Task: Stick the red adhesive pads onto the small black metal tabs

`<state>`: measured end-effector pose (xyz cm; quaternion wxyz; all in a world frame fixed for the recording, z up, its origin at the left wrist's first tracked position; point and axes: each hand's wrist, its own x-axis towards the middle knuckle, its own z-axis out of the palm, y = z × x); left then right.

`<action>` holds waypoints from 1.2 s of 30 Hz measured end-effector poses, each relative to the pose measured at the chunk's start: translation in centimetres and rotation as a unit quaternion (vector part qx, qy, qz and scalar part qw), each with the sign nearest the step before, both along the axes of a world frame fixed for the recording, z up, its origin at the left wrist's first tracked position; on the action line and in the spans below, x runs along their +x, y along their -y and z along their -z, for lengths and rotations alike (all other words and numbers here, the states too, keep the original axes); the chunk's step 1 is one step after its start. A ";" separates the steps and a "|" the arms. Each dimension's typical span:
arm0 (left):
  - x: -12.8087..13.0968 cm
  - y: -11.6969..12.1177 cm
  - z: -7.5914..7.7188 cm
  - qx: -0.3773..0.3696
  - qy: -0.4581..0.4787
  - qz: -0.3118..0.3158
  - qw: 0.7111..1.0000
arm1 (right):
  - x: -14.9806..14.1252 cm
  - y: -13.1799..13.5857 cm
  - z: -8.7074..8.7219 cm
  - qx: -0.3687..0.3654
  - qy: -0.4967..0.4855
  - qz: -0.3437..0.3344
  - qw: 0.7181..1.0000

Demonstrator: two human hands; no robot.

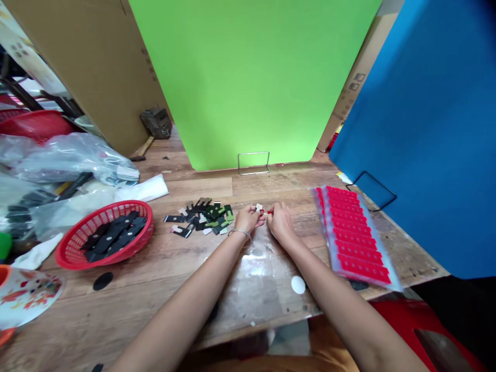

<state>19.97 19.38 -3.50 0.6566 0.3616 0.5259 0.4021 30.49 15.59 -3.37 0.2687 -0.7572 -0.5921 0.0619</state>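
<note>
Over the middle of the table, my left hand point(248, 218) is closed around a small flat piece with a white end point(258, 207). Close beside it, my right hand point(280, 222) has its fingers pinched together, with a tiny red bit point(269, 212) at their tips. What exactly the right fingers grip is too small to make out. Just left of my left hand lies a loose pile of small black, notched flat pieces point(209, 213), some with whitish ends. A clear plastic sheet point(248, 279) lies under my forearms.
To the left stands a red basket point(64, 253) holding black strips point(114, 237). Clear bags of red strips point(354, 232) lie at right. A green panel point(251, 82) and a blue panel point(426, 144) rise behind. A patterned cup point(31, 297) and plastic bags point(77, 155) sit far left.
</note>
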 end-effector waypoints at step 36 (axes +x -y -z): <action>-4.6 12.2 -4.0 -0.080 0.121 0.077 0.986 | -2.0 11.8 -2.1 0.029 -0.576 -0.040 0.816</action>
